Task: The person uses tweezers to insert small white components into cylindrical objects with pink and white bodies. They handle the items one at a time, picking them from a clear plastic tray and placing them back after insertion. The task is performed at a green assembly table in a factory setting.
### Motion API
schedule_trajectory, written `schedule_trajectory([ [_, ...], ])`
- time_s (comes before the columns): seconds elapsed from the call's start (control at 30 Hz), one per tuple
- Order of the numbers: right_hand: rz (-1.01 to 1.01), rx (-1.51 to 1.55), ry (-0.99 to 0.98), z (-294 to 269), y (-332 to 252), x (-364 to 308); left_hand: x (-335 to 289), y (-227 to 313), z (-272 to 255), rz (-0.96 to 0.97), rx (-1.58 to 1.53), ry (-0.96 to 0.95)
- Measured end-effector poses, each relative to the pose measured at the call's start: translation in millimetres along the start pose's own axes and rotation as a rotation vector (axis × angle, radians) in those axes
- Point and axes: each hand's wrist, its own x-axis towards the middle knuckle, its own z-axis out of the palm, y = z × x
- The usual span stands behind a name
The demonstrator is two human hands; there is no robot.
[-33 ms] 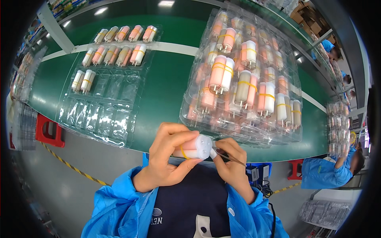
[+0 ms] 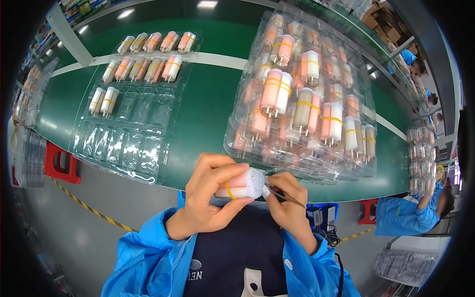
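In front of my chest my left hand [image 2: 205, 190] is closed round a banded bundle of pink and white cylinders [image 2: 232, 190]. A yellow rubber band circles it, and its translucent cap [image 2: 255, 183] faces right. Close by the cap, my right hand [image 2: 288, 203] is closed on a thin, dark metal pointed tool [image 2: 293, 200], which looks like tweezers. Its front end is partly hidden by my fingers. A small white piece [image 2: 266, 191] shows at my right thumb tip, beside the cap; whether it is a finger cover or a held part cannot be told.
A clear blister tray [image 2: 123, 143] at the left holds similar bundles in its upper rows. Stacked clear trays [image 2: 237, 143] full of bundles stand on the right of the green bench [image 2: 208, 109]. Red stools [image 2: 62, 163] are below. A person in blue [image 2: 405, 215] works at far right.
The cap has turned very slightly in my left hand. Both hands otherwise keep their places.
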Motion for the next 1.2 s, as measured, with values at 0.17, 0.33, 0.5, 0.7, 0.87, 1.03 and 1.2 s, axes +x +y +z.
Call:
schedule_trajectory([
  [0.17,-0.047,-0.057,0.011,1.5,2.9,-0.4,3.8,4.6,-1.4,0.022,0.058,-0.01],
  [0.33,-0.031,-0.053,0.021,1.8,2.2,-0.1,4.1,3.3,-3.7,0.048,0.113,-0.066],
  [0.5,-0.03,-0.045,0.042,2.8,6.2,-1.0,4.8,5.5,-5.1,0.025,0.136,-0.098],
  [0.7,0.012,-0.026,0.045,-0.2,-0.8,-3.3,-3.7,1.6,-0.7,-0.132,-0.068,-0.101],
  [0.87,0.012,0.23,0.133,-12.3,-9.5,-0.4,-9.7,-9.7,2.9,-0.084,-0.157,-0.136],
  [1.03,-0.047,0.617,0.223,-17.5,-43.0,13.3,-10.5,-7.6,7.3,-0.103,-0.215,-0.135],
  [1.2,-0.12,0.564,0.131,-13.0,-47.0,21.9,-9.1,-10.2,6.3,-0.041,-0.148,-0.126],
])
